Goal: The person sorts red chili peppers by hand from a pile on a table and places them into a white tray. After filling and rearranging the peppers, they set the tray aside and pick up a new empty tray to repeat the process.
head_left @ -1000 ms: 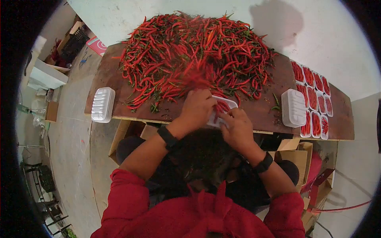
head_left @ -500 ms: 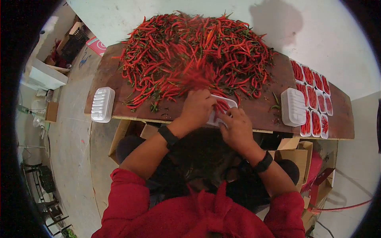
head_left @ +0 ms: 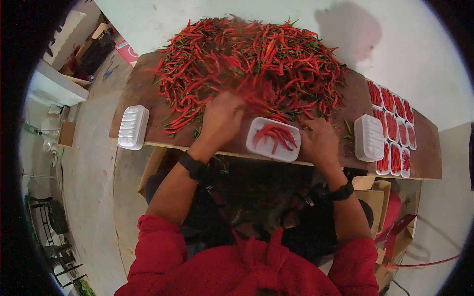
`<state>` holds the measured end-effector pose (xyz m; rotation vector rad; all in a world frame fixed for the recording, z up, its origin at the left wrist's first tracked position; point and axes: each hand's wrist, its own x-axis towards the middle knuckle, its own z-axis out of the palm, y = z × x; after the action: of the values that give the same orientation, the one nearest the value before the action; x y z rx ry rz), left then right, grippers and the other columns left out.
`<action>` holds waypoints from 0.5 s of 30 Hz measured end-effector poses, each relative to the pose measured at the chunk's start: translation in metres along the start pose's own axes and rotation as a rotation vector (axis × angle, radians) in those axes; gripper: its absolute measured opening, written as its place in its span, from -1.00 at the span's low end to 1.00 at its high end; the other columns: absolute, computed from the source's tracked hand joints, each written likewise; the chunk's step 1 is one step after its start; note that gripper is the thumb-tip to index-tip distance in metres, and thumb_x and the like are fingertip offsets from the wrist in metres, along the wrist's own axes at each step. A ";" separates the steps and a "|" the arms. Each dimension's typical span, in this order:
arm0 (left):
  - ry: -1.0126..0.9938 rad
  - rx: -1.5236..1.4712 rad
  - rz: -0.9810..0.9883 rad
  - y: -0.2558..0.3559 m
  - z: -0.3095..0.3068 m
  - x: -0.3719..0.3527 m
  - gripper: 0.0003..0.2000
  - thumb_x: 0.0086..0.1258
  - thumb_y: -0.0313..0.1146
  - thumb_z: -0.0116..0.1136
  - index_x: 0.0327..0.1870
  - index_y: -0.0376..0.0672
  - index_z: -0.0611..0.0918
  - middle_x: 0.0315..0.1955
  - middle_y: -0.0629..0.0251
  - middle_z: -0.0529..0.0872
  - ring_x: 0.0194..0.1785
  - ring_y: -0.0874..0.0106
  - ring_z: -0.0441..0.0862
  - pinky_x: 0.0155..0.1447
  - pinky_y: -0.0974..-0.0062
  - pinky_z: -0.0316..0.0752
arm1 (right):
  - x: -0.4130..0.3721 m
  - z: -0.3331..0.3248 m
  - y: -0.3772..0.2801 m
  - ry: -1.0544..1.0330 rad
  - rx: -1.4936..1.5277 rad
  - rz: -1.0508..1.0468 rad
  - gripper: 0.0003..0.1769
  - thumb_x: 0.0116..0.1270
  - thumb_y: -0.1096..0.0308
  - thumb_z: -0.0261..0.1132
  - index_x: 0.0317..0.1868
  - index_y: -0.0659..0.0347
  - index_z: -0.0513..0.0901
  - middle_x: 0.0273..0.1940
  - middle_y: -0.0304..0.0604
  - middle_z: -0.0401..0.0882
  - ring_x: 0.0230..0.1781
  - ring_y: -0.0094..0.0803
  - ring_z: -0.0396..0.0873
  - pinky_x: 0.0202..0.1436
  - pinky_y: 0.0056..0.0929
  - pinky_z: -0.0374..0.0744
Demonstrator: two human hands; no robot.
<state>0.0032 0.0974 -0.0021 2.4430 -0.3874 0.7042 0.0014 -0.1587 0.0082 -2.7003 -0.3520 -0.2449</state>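
A white foam tray (head_left: 253,145) sits at the table's front edge with several red chili peppers (head_left: 274,134) lying loosely in it. My left hand (head_left: 222,118) is to the left of the tray, reaching to the front of a big heap of red chilies (head_left: 247,64); its fingertips are hidden and blurred against the peppers. Beside the tray's right rim is my right hand (head_left: 321,142), with fingers curled and their tips close to the rim. Whatever they pinch, if anything, does not show.
Stacks of foam trays stand left (head_left: 133,127) and right (head_left: 368,138) on the brown table (head_left: 355,89). Filled chili trays (head_left: 392,127) are in rows at the far right. Loose green bits (head_left: 347,127) lie near the right stack. Cardboard boxes (head_left: 377,197) are below the table.
Both hands have drawn apart from the tray, the left going left to the heap, the right moving right. The tray and the chilies in it now show fully.
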 end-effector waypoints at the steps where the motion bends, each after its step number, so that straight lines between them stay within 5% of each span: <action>1: 0.004 0.026 0.016 -0.002 0.000 -0.001 -0.91 0.04 -0.44 0.13 -0.42 -0.17 0.60 -0.40 0.17 0.59 -0.24 0.12 0.53 -0.17 0.15 0.42 | -0.001 0.002 -0.001 -0.001 0.000 -0.004 -0.76 0.05 0.31 0.32 -0.23 0.17 0.64 -0.23 -0.08 0.54 -0.11 -0.10 0.50 -0.06 -0.20 0.47; 10: -0.158 0.181 0.027 -0.002 0.020 -0.008 -0.68 0.05 -0.43 0.20 -0.11 -0.12 0.57 -0.14 0.19 0.54 0.00 0.17 0.47 0.03 0.18 0.39 | -0.010 0.014 0.004 -0.020 -0.028 -0.117 -0.75 0.06 0.30 0.31 -0.22 0.16 0.65 -0.30 -0.08 0.51 -0.15 -0.09 0.50 -0.10 -0.17 0.47; 15: -0.223 0.298 0.011 -0.003 0.024 -0.008 -0.69 0.06 -0.42 0.18 -0.11 -0.11 0.56 -0.15 0.22 0.54 -0.01 0.19 0.47 -0.01 0.19 0.38 | -0.014 0.012 0.008 -0.107 -0.050 -0.064 -0.76 0.05 0.31 0.31 -0.25 0.17 0.64 -0.31 -0.07 0.52 -0.15 -0.09 0.49 -0.11 -0.18 0.47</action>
<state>0.0074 0.0870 -0.0249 2.8167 -0.4057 0.5245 -0.0085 -0.1639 -0.0088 -2.7610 -0.4708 -0.1290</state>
